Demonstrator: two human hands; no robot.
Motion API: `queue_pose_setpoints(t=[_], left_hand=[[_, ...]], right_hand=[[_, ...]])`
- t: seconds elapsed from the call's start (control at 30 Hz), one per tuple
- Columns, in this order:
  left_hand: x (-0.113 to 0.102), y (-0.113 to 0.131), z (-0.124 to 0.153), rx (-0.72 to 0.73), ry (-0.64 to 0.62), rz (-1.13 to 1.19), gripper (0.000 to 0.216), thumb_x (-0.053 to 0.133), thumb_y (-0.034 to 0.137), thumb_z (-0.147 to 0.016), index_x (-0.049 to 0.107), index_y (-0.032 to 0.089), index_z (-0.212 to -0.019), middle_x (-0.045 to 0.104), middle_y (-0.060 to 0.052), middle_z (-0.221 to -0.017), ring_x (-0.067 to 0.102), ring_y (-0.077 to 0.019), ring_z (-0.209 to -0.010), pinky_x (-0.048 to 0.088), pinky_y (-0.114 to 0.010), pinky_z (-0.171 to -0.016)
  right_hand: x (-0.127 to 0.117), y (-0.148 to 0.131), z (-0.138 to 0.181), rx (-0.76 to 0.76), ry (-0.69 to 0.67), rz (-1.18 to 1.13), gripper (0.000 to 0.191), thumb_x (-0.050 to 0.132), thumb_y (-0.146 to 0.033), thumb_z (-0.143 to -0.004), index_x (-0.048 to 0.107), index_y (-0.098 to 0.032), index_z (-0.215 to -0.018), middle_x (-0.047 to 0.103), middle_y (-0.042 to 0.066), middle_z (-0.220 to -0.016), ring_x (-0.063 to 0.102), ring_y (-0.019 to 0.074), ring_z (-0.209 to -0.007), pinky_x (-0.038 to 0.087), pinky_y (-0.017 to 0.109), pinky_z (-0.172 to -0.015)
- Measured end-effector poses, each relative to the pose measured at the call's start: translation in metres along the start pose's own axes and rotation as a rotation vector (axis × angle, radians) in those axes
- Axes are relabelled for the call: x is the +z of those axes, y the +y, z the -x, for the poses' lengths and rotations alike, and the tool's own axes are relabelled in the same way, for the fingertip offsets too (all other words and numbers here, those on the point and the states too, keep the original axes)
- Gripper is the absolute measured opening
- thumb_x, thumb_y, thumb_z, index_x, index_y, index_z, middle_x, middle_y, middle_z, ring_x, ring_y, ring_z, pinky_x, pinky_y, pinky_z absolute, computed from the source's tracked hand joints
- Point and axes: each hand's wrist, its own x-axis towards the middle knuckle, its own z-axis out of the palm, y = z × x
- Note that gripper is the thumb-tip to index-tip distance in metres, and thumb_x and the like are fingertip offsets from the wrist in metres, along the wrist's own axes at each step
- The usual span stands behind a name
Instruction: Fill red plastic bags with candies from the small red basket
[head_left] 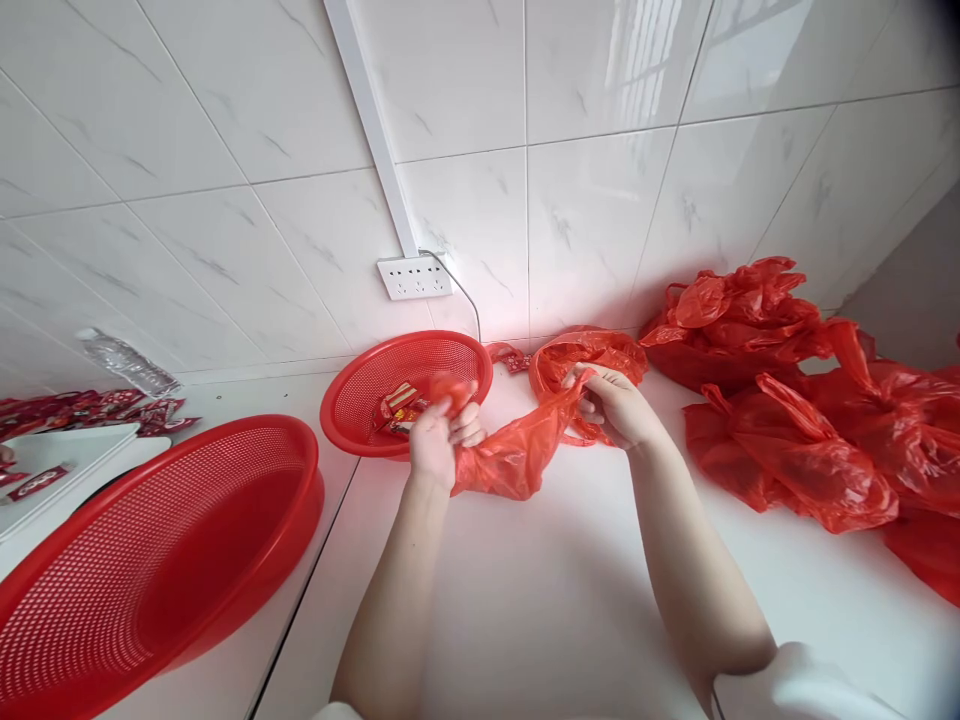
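A red plastic bag (517, 455) is stretched between my two hands above the white table. My left hand (444, 437) is closed round one end, with part of the bag bunched above the fingers. At the other end, my right hand (611, 405) pinches the bag between thumb and fingers. Just behind my left hand stands a small red basket (341, 400) with several small wrapped packets (397, 405) inside. Another red plastic bag (592, 350), its mouth spread round, sits behind my right hand.
Several filled red plastic bags (795, 450) lie heaped on the right. A large red basket (247, 510) stands at the left, beside a white tray (75, 465) and a clear plastic bottle (127, 360). A power socket (415, 278) with a cable is on the tiled wall.
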Motion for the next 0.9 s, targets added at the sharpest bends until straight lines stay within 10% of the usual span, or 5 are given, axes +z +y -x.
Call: queue_pose_setpoints(t=[0.2,0.3,0.53,0.7,0.9], left_hand=[[0.023,-0.016,0.018,-0.074,-0.108,-0.492,0.087,0.082,-0.002,-0.045,0.059,0.031,-0.123,0.063,-0.004,-0.108,0.061,-0.0191,-0.097,0.048,-0.028,-0.082],[0.031,-0.028,0.025,-0.075,-0.109,-0.762,0.066,0.087,0.010,-0.048,0.069,0.028,-0.110,0.065,-0.008,-0.115,0.055,-0.0287,-0.117,0.047,-0.032,-0.090],[0.027,-0.030,0.023,-0.137,0.016,-0.694,0.023,0.065,0.041,-0.082,0.072,0.020,-0.086,0.056,0.000,-0.044,0.053,-0.0151,-0.036,0.040,-0.024,-0.040],[0.027,-0.016,0.022,-0.279,0.104,-0.534,0.045,0.062,0.057,-0.081,0.068,0.018,-0.102,0.065,-0.006,-0.050,0.061,-0.0221,-0.040,0.045,-0.029,-0.042],[0.030,-0.008,0.022,-0.297,-0.041,-0.464,0.047,0.055,0.059,-0.084,0.068,0.014,-0.092,0.067,-0.008,-0.050,0.040,-0.0084,-0.024,0.023,-0.020,-0.030]], right_hand=[[0.031,-0.018,0.022,-0.150,-0.320,0.182,0.020,0.065,-0.039,-0.084,0.065,-0.019,-0.086,0.068,0.006,-0.087,0.064,0.0184,-0.080,0.053,0.034,-0.076],[0.047,-0.021,0.029,-0.198,-0.525,0.292,0.020,0.054,-0.031,-0.091,0.068,-0.020,-0.100,0.069,0.007,-0.102,0.065,0.0196,-0.094,0.052,0.036,-0.086],[0.044,-0.011,0.024,-0.256,-0.372,0.590,0.043,0.058,-0.026,-0.086,0.053,-0.026,-0.129,0.058,0.006,-0.127,0.057,0.0220,-0.115,0.047,0.040,-0.099],[0.028,-0.006,0.016,-0.049,-0.237,0.546,0.021,0.057,-0.030,-0.084,0.063,-0.018,-0.100,0.066,0.004,-0.089,0.062,0.0175,-0.080,0.052,0.031,-0.070],[0.027,-0.006,0.009,-0.105,0.045,0.083,0.021,0.059,-0.041,-0.083,0.057,-0.021,-0.080,0.062,0.002,-0.080,0.060,0.0163,-0.076,0.050,0.031,-0.076]])
